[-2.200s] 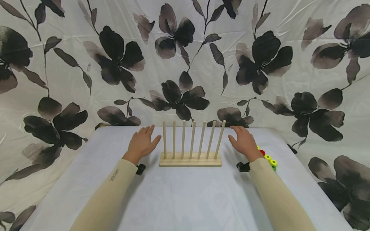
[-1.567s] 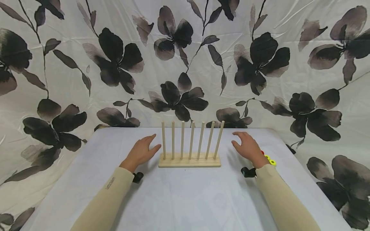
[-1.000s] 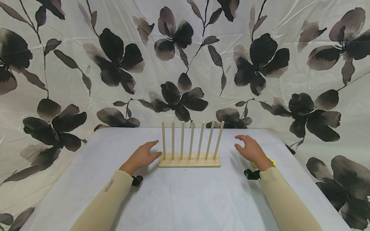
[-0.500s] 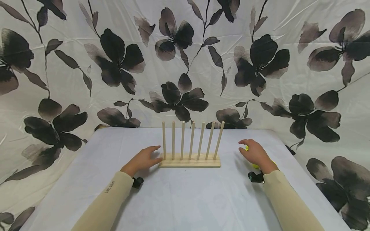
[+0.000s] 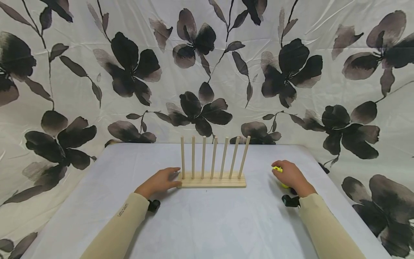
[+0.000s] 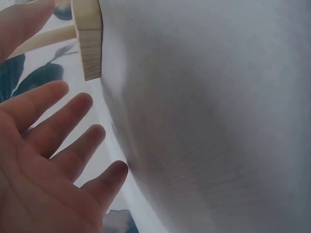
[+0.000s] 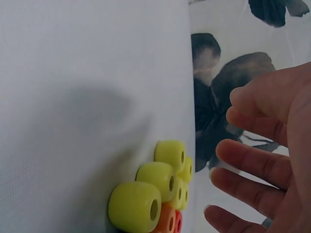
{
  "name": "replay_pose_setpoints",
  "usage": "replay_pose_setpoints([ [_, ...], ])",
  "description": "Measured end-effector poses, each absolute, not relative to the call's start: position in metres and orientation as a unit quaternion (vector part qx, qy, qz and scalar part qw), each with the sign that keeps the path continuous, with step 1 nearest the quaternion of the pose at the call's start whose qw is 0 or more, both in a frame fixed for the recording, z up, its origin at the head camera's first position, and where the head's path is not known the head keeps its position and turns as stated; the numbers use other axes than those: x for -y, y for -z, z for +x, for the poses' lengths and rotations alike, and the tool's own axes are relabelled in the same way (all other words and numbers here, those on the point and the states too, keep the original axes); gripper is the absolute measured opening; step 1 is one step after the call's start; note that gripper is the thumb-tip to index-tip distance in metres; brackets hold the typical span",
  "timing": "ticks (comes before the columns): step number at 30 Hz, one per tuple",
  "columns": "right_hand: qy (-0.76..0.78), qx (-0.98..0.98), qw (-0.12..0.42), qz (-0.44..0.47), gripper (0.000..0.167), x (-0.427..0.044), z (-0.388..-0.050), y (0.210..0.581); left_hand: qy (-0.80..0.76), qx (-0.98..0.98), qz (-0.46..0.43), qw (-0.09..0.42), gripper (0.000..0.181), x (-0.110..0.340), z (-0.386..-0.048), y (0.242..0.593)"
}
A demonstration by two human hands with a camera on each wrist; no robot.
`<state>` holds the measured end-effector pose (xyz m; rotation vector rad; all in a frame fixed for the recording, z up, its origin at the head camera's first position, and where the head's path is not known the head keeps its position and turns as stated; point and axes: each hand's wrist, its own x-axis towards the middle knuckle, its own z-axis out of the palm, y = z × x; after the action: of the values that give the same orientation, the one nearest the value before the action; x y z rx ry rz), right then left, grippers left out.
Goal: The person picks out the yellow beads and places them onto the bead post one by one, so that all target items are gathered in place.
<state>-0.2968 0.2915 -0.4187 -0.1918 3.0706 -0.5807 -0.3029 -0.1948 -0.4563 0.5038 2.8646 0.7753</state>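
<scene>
Hovering beside yellow beads point(image 7: 132, 208) on the table point(image 5: 210, 223), the right hand point(image 5: 290, 175) is empty, fingers loosely bent; the left hand point(image 5: 157, 181), also empty, parts its fingers at the wooden peg rack's point(image 5: 211, 183) left end.

- The bench point(image 5: 207, 223) spreads across the lower middle of the head view; the curtain point(image 5: 236, 122) hangs behind it.
- At the frame's centre, the rack point(image 5: 211, 183) stands on the bench, its pegs point(image 5: 214, 158) in one row from left to right.
- The left hand point(image 5: 160, 181) is at the rack's left end; contact is unclear.
- The right hand point(image 5: 291, 176), right of centre, is well apart from the rack and partly covers the beads point(image 7: 135, 208).
- In the right wrist view, beads cluster on the bench at bottom centre, left of the fingers point(image 7: 252, 160).
</scene>
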Motion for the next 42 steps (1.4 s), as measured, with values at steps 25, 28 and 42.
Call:
replay_pose_setpoints([
  [25,0.129,-0.990,0.049,-0.030,0.032,-0.304,-0.301,0.424,-0.256,-0.949,0.159,0.098,0.073,0.195,-0.301,0.454],
  [28,0.114,-0.992,0.050,-0.026,0.031,-0.304,-0.303,0.425,-0.260,-0.947,0.162,0.094,0.072,0.195,-0.302,0.453],
  [42,0.092,-0.995,0.038,0.021,0.029,-0.299,-0.301,0.434,-0.257,-0.947,0.162,0.105,0.075,0.195,-0.302,0.460],
])
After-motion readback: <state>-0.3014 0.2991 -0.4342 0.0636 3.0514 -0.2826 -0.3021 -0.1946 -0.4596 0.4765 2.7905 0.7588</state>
